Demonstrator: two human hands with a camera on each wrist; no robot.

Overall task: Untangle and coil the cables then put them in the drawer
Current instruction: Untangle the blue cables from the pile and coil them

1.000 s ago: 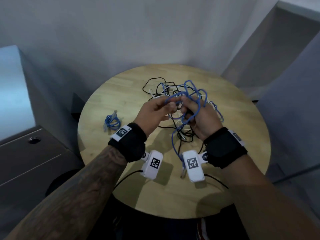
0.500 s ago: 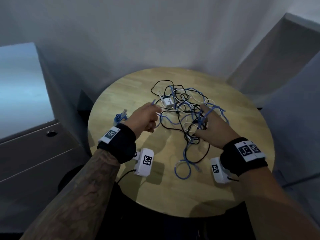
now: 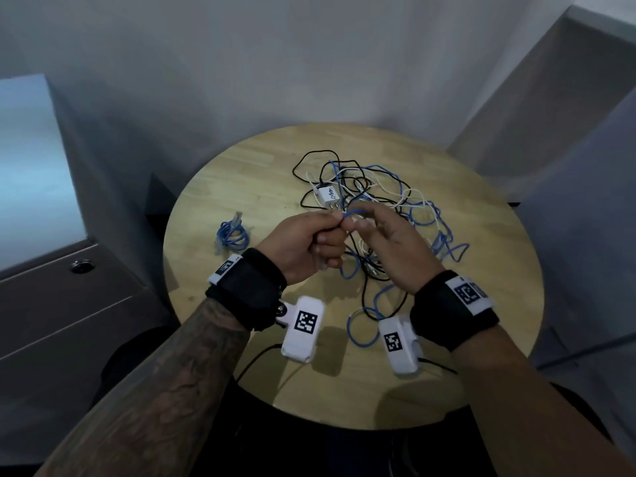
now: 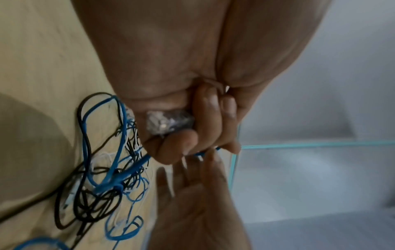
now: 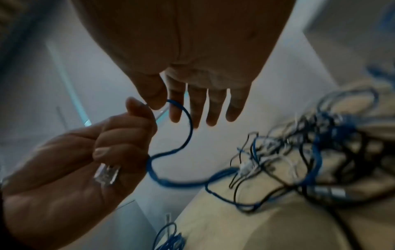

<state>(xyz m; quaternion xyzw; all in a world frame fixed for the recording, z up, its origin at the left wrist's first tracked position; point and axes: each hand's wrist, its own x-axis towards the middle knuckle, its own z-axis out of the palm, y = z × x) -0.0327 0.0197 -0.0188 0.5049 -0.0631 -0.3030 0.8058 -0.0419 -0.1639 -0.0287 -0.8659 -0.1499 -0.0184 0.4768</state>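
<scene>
left hand (image 3: 311,242) is clenched round the end of a blue cable (image 5: 188,128), clear plug (image 5: 106,174) sitting in the palm, cable coming out between thumb and forefinger. right hand (image 3: 389,235) pinches the same cable just past that, thumb against forefinger, other three fingers (image 5: 213,108) straight and loose. short loop of blue hangs between the two hands

rest of that cable drops into the tangle (image 3: 371,201) on the round wooden table (image 3: 241,187): blue, black and white leads all crossed over each other, white charger (image 3: 328,197) at the far side. one blue cable already coiled (image 3: 232,232) off to the left, well apart from the pile. drawer (image 3: 62,304) at the left is closed

handling, my read: cable is light, thin, floppy, holds a curl, no stiffness to push with. it'll snag on the other leads if yanked. plug clip looks like the fragile bit, so hold the cable itself just behind the plug, not the clip. feed it hand over hand, lift loops off, don't pull tight or the knot locks

task is early, most of the pile not sorted
</scene>
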